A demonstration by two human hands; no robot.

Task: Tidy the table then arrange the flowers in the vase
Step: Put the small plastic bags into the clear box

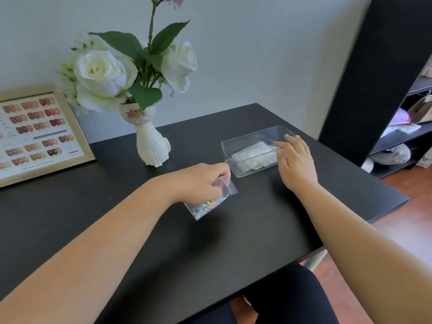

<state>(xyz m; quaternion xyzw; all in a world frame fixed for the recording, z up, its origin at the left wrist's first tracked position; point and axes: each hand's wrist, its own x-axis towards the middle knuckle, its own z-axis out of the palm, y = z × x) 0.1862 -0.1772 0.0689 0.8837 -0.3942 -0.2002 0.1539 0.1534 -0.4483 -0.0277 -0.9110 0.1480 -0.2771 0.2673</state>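
My left hand (201, 181) pinches the top of a small clear bag of holographic glitter (211, 203), held just above the black table (268, 218). To its right stands a clear plastic box (233, 150) with several small clear packets inside. My right hand (295, 162) hovers at the box's right front side, fingers apart, holding nothing. A white cat-shaped vase (152, 143) stands behind my left hand, at the back of the table. It holds white roses (102, 73) with green leaves and a taller mauve bloom cut off by the top edge.
A gold-framed chart of nail colours (35, 134) leans against the wall at the back left. A black shelf unit (385, 78) with bags and items stands to the right, past the table's edge. My dark-clothed lap (285, 298) shows below the table's front edge.
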